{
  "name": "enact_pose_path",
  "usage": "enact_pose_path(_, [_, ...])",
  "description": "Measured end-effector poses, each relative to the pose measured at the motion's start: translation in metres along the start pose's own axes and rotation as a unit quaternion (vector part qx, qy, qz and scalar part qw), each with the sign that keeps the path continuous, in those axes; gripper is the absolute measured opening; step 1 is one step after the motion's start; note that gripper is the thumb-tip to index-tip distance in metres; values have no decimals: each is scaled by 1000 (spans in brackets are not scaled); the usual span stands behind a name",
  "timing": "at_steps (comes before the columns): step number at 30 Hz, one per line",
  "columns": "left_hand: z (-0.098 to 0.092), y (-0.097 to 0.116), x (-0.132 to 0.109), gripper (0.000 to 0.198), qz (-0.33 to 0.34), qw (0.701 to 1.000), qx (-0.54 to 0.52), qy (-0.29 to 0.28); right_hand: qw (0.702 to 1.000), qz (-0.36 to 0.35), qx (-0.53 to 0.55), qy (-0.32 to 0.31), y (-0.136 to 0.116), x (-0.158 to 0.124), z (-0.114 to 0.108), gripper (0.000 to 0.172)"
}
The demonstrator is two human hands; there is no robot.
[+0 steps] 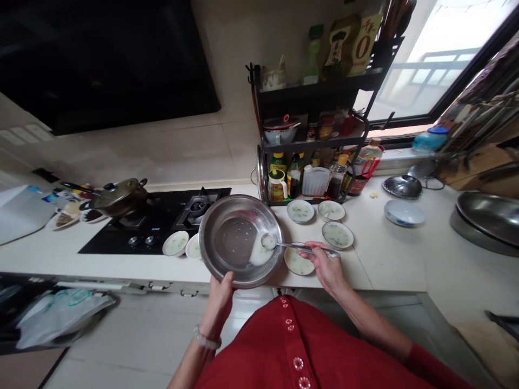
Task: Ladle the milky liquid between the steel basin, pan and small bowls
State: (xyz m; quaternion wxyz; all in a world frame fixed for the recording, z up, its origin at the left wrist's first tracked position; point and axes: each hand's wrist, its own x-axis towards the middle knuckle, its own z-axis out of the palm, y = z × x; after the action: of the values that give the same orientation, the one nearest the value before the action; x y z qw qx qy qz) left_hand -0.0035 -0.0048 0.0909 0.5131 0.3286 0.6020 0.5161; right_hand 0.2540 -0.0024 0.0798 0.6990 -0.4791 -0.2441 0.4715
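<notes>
My left hand [222, 294] grips the near rim of a wide steel basin [221, 270], which tilts so that a little whitish liquid [259, 253] pools at its right side. Closed around the handle of a metal ladle [292, 246], my right hand [326, 267] keeps its round head over that pool, inside the basin. Beneath the handle stands a bowl [300, 262] of pale liquid with green bits. Similar filled bowls surround the basin: one [175, 243] on the left, partly beside another [193, 247] that the basin covers, and several [338, 235] on the right.
A black gas stove [121, 237] with a lidded pot [119, 197] is on the left. Behind the bowls rises a black rack [316, 143] of bottles and jars. To the right are a pale bowl [404, 212], a metal lid [402, 186] and stacked steel pans [486, 221].
</notes>
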Motion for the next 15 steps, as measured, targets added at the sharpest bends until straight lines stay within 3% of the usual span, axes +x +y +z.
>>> enact_pose_path(15, [-2,-7,7,27,-1,998,12,60,1000,8,-4,-3,-11,-6,-12,14])
